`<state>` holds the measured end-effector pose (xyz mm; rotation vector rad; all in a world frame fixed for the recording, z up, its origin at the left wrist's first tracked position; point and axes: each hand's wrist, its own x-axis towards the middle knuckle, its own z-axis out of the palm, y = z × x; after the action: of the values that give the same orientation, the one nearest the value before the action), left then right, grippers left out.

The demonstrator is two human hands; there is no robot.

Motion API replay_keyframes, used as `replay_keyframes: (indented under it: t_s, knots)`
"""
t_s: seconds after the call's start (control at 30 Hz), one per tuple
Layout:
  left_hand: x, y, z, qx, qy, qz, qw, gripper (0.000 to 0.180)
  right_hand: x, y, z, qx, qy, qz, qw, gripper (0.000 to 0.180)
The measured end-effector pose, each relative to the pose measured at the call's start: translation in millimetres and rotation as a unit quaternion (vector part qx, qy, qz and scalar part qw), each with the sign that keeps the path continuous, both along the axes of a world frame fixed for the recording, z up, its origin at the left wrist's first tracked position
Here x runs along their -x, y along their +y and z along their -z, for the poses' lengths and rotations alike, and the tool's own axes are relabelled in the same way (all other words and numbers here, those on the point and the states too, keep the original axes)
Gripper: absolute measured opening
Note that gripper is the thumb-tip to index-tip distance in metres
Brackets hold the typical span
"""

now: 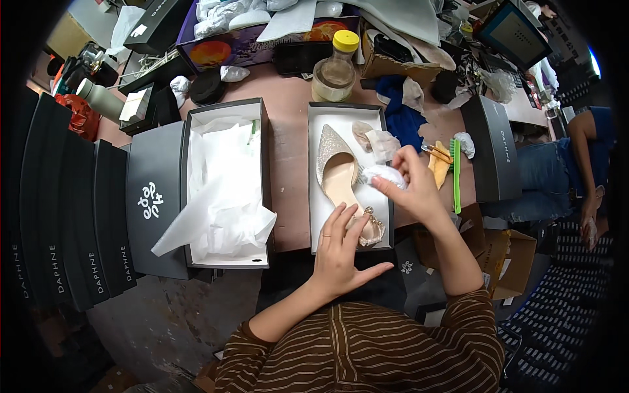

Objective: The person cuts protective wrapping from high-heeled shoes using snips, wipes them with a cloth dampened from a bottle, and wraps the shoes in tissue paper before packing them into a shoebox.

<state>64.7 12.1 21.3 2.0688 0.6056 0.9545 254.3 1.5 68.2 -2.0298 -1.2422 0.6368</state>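
Observation:
A glittery pointed flat shoe with a beige insole lies in a white-lined box lid or tray before me, its toe pointing away. My left hand lies over the shoe's heel end, fingers stretched out on it and thumb spread to the right. Beside that hand, a beaded ankle strap shows at the heel. My right hand pinches a white wad of tissue paper just right of the shoe's opening. Behind the wad, more crumpled tissue rests in the tray.
Left of the tray stands an open shoebox with white tissue sheets. Several dark shoeboxes line the left side. A yellow-capped jar stands behind the tray. A green brush and yellow cloth lie at right. Another person is at far right.

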Motion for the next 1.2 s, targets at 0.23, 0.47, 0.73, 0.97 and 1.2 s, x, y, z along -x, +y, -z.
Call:
replay_keyframes:
  t_s: [0.23, 0.47, 0.73, 0.97, 1.2]
  knots:
    - [-13.1, -8.7, 27.7, -0.087, 0.087, 0.0, 0.992, 0.055, 24.5, 55.2, 71.0, -0.02, -0.48, -0.124, 0.868, 0.042]
    - [-11.3, -3.7, 21.3, -0.08, 0.087, 0.013, 0.993, 0.048, 34.9, 55.6, 48.6, 0.088, -0.4, -0.243, 0.879, 0.031]
    - [-10.7, 3.3, 28.0, -0.079, 0.066, 0.015, 0.995, 0.045, 34.4, 77.7, 53.1, 0.14, -0.36, -0.226, 0.894, 0.032]
    - [-8.1, 1.2, 26.5, -0.068, 0.078, 0.039, 0.994, 0.048, -0.2, 62.4, 75.5, -0.027, -0.404, -0.268, 0.874, 0.032]
    - [8.9, 12.7, 5.6, 0.134, -0.026, 0.068, 0.988, 0.059, 1.0, 30.9, 21.6, 0.057, 0.005, -0.135, 0.989, 0.067]
